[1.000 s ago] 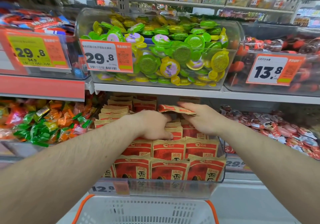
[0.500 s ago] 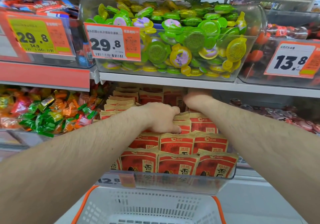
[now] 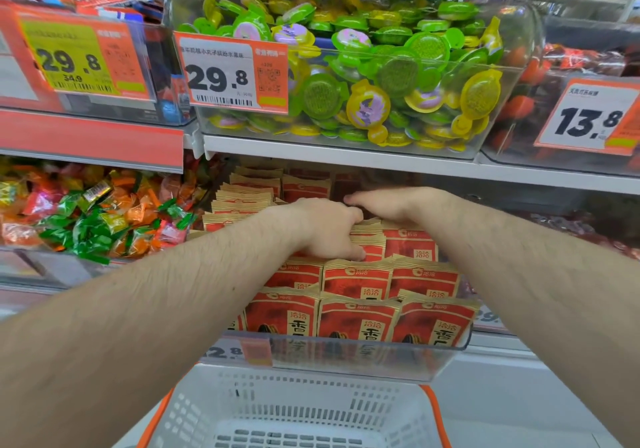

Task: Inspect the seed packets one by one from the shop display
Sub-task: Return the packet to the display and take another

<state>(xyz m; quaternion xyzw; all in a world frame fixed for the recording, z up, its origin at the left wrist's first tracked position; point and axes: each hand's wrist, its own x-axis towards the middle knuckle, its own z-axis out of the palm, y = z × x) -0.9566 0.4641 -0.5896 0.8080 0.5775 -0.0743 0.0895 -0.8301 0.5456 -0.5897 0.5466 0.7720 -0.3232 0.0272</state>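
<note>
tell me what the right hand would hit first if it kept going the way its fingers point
Probably the red seed packets standing at the back of the bin: the right hand lies flat, fingers pointing left and slightly back. Depth is unclear.

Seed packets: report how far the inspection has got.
Done: nothing shows as finished; the white basket below holds no packet in view.
In hand: both hands are down among the red seed packets in the clear bin. The left hand curls onto the middle rows; the right hand lies flat farther back. No packet is lifted clear.
Left: the rows of packets still standing in the bin.
</note>
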